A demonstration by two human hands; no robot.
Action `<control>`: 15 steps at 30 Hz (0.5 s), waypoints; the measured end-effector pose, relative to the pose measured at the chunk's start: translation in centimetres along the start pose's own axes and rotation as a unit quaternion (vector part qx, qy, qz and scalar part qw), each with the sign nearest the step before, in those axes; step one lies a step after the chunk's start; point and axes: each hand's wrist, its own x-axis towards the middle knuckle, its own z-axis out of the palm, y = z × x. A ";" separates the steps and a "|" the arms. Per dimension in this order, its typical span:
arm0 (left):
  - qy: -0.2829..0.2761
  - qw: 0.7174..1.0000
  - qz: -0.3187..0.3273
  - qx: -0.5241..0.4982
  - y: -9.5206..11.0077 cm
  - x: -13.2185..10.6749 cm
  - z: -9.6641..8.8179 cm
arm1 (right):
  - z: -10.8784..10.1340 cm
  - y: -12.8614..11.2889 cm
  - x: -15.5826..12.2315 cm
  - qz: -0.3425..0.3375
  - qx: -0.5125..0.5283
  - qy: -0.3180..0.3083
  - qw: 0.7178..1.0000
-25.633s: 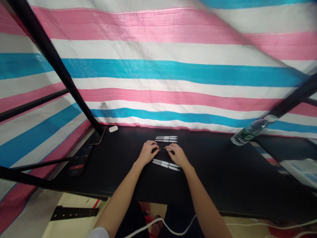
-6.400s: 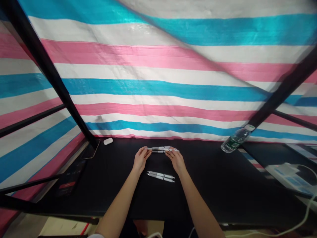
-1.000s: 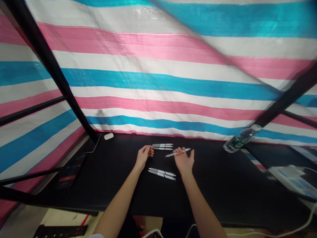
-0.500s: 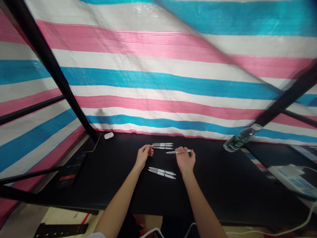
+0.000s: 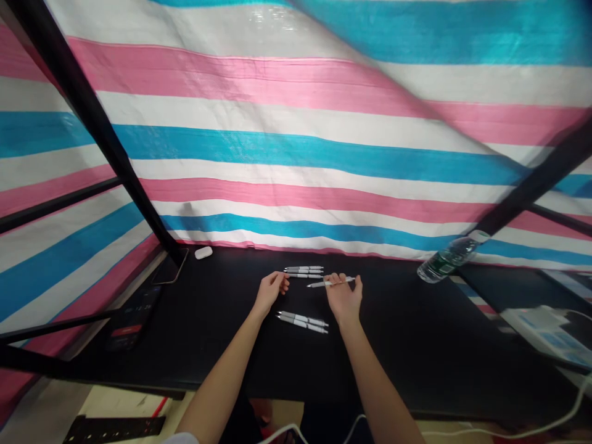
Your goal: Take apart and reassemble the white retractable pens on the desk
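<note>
Viewing from the head camera, you have both forearms entering at the lower edge and slanting up toward the middle of the frame. Your right hand (image 5: 344, 302), just right of centre, is turned palm up, fingers curled around a white pen (image 5: 317, 285), thumb raised at the pen's right end. Your left hand (image 5: 269, 293), left of centre, has its fingers bent in and drawn close together; whether it grips or touches anything, cannot tell.

Position: the held pen lies across your right fingers, its left part sticking out into the space between your hands. Orientation: long axis nearly level across the frame, left end slightly lower; narrow tip points left, toward your left hand.

Also noted: grouped pens (image 5: 311, 275) lie on the black table (image 5: 208, 345) just above, axes level, tips left, their left ends right by your left fingertips. Two nearer pens (image 5: 309, 321) lie side by side below the held one, tips to the left, axes sloping down to the right.
</note>
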 end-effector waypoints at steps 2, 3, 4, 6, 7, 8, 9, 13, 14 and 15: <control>-0.024 0.998 0.013 0.053 -0.1 -0.1 0.2 | 0.2 0.3 -0.1 0.011 -0.019 -0.004 1.000; -0.039 0.996 0.023 0.076 -0.2 -0.3 0.3 | 0.4 0.4 -0.2 0.016 -0.023 -0.011 1.000; -0.056 0.993 0.036 0.094 -0.2 -0.4 0.5 | 0.5 0.6 -0.3 0.021 -0.023 -0.020 0.999; -0.099 0.987 0.061 0.113 -0.2 -0.8 0.8 | 0.9 1.1 -0.4 0.037 -0.025 -0.039 0.998; -0.122 0.983 0.067 0.117 -0.2 -1.0 0.9 | 1.1 1.3 -0.5 0.046 -0.031 -0.047 0.997; -0.143 0.980 0.071 0.119 -0.1 -1.2 1.0 | 1.3 1.6 -0.5 0.055 -0.041 -0.053 0.996; -0.158 0.977 0.073 0.123 0.0 -1.3 1.0 | 1.4 1.8 -0.5 0.064 -0.054 -0.058 0.995; -0.124 0.972 0.105 0.172 0.2 -1.2 0.8 | 1.0 2.3 -0.2 0.081 -0.141 -0.056 0.985; -0.103 0.970 0.119 0.188 0.2 -1.1 0.6 | 0.7 2.4 -0.1 0.072 -0.177 -0.046 0.981; -0.085 0.967 0.131 0.202 0.2 -0.9 0.5 | 0.3 2.4 0.0 0.054 -0.220 -0.035 0.973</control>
